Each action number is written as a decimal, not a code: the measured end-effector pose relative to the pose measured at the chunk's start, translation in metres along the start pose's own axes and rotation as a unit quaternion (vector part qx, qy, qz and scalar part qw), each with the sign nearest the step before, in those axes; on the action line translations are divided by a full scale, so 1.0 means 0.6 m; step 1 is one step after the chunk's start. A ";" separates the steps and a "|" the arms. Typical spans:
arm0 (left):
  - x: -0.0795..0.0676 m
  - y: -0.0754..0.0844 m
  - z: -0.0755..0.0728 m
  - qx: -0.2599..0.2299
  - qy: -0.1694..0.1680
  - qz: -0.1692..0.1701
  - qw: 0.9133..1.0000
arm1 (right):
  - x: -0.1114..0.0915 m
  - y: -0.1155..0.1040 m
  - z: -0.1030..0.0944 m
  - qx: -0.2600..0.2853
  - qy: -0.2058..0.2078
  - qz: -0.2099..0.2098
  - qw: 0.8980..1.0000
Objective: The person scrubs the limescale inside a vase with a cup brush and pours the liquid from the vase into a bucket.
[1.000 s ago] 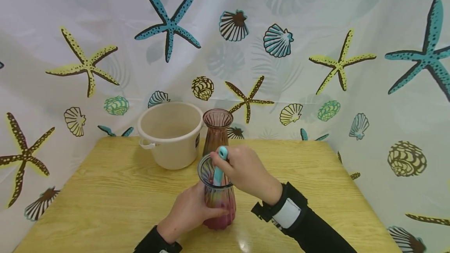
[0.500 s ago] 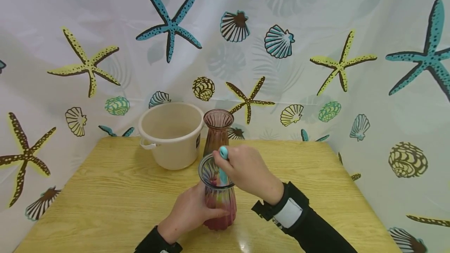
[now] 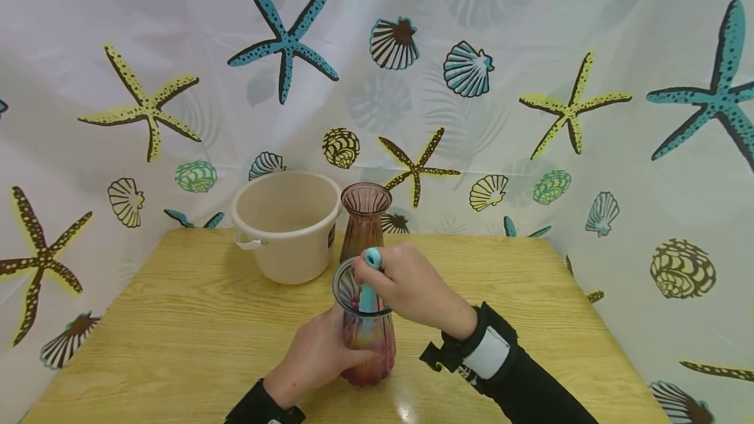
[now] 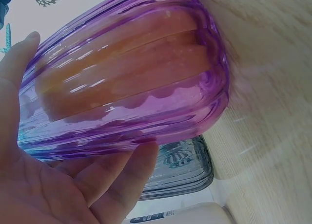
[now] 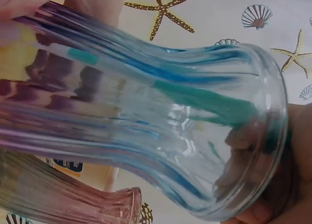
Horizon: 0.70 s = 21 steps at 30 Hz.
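A ribbed glass vase [image 3: 377, 371], shading from clear blue at the rim to pink at the base, stands on the table, its mouth leaning slightly left. My left hand [image 3: 315, 355] holds it round the lower body, with the thumb along the front. My right hand [image 3: 418, 286] grips the teal handle of a bottle brush [image 3: 368, 296] at the vase's mouth. The handle runs down inside the neck. Through the pink glass in the left wrist view, the brush's orange-yellow head [image 4: 126, 73] shows low in the vase. Part of the rim is hidden behind my right fingers.
Just behind stands a second ribbed vase [image 3: 360, 234], smoky pink. Left of that is a cream bucket [image 3: 294, 260] with a small side handle. Both rest on the light wooden table [image 3: 177, 326], and a curtain [image 3: 512, 31] printed with starfish and shells surrounds its back and sides.
The brush handle has shifted and tilted slightly within the vase's mouth, with small movements of my right hand. My left hand and the vase have stayed in place.
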<state>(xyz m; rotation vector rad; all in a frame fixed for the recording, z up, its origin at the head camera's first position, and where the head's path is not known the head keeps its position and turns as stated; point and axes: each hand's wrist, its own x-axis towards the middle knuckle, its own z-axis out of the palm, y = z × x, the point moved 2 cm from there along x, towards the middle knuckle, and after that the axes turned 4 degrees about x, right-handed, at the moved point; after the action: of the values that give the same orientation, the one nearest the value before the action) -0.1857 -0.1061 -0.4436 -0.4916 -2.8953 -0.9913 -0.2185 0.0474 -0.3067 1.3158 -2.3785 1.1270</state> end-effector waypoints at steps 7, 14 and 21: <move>0.002 0.001 0.001 0.004 0.004 -0.003 1.000 | -0.001 0.001 0.004 -0.012 0.020 0.010 1.000; 0.002 0.002 0.002 0.011 0.005 -0.003 1.000 | -0.002 0.003 0.009 -0.071 0.049 0.000 0.996; 0.000 0.002 0.000 0.009 0.001 -0.008 1.000 | -0.002 0.002 0.005 -0.141 0.055 -0.005 0.988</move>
<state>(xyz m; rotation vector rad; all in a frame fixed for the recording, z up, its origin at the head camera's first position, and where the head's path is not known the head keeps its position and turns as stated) -0.1851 -0.1052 -0.4427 -0.4683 -2.9084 -0.9665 -0.2182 0.0463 -0.3097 1.1395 -2.3420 0.7991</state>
